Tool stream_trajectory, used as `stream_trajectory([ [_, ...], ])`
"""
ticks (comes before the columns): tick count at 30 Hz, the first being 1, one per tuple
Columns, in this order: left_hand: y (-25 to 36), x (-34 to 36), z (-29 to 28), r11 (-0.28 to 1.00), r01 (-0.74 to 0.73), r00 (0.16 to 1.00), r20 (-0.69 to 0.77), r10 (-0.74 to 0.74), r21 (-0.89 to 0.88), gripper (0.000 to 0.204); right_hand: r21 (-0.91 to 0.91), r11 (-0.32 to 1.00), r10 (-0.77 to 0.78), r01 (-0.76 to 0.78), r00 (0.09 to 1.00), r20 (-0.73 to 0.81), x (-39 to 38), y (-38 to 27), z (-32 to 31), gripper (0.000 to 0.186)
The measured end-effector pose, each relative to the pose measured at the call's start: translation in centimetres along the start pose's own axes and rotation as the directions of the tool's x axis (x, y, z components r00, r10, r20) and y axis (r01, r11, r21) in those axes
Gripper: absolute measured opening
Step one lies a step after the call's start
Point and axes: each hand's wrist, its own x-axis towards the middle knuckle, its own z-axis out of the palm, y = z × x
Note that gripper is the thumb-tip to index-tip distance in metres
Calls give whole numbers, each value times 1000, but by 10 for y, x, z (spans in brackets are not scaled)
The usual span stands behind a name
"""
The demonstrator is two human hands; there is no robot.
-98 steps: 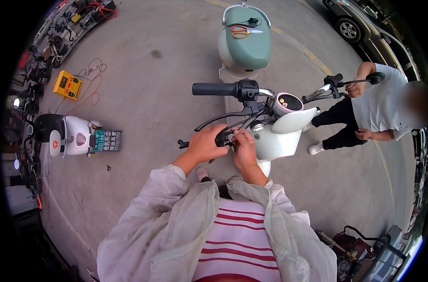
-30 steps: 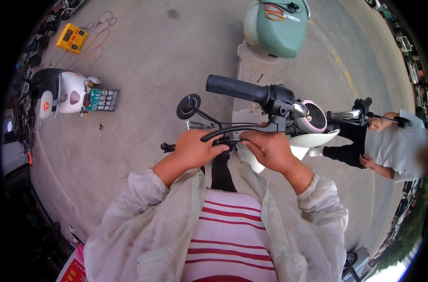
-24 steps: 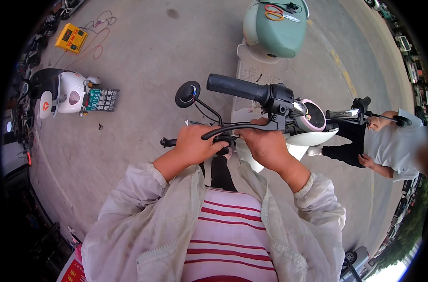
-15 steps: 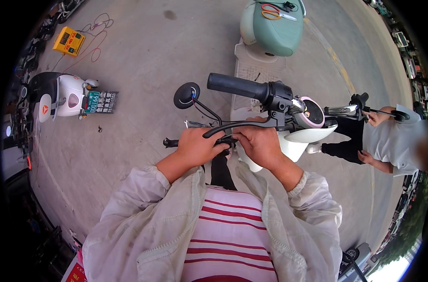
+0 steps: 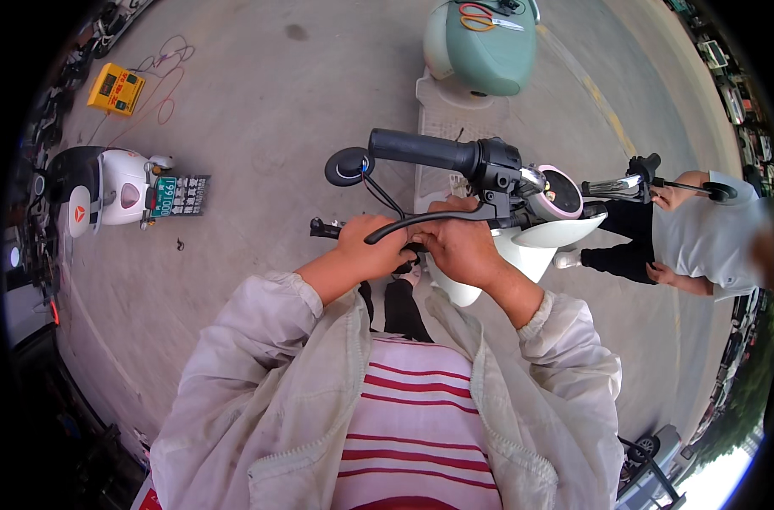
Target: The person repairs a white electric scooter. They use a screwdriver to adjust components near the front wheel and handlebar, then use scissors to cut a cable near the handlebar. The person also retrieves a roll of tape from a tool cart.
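My left hand [image 5: 366, 251] is closed around a small black fitting [image 5: 414, 254] with a bar [image 5: 324, 229], beneath the curved brake lever [image 5: 387, 234]. My right hand [image 5: 469, 248] pinches at the same fitting from the right, its fingertips close to my left hand's. The fingers partly hide the part. Above them are the black handlebar grip [image 5: 417, 149], its switch housing [image 5: 497, 161] and a round black mirror [image 5: 347, 166] with thin wires on its stalk. The white scooter's pink-rimmed display [image 5: 557, 192] and front body [image 5: 523, 261] sit to the right.
A person [image 5: 702, 242] stands at right, one hand by the far handlebar. Orange-handled scissors [image 5: 489, 21] lie on the mint seat [image 5: 489, 64]. A yellow device [image 5: 115, 87] with cables and another white scooter [image 5: 123, 195] are at left. A car [image 5: 646, 450] shows lower right.
Both hands have moved slightly upward in the picture and closer together at the fitting. The scooter and other person appear shifted a little as the view moves.
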Motion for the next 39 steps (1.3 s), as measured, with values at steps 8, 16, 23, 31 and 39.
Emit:
stream_trajectory([
  [8, -49, -2, 1, 824, -181, 983, -126, 134, -538, 32, 152, 987, -28, 53, 986, -162, -20, 1, 0, 10],
  [16, -43, 24, 22, 749, -10, 998, 41, 49, -662, 40, 47, 992, -86, 114, 915, -395, -57, 1, 0, 20],
  [23, -46, 56, 62, 802, -87, 995, -20, 93, -591, 48, 73, 994, -11, 83, 732, -681, -73, 2, 7, 26],
  [31, -56, 87, 95, 820, -85, 996, -42, 74, -566, 41, 134, 979, -83, 151, 905, -418, -69, 2, -9, 14],
  [39, -47, 96, 108, 788, -188, 957, 72, 282, -586, 59, 357, 921, 35, 153, 882, -471, -71, 2, -1, 13],
])
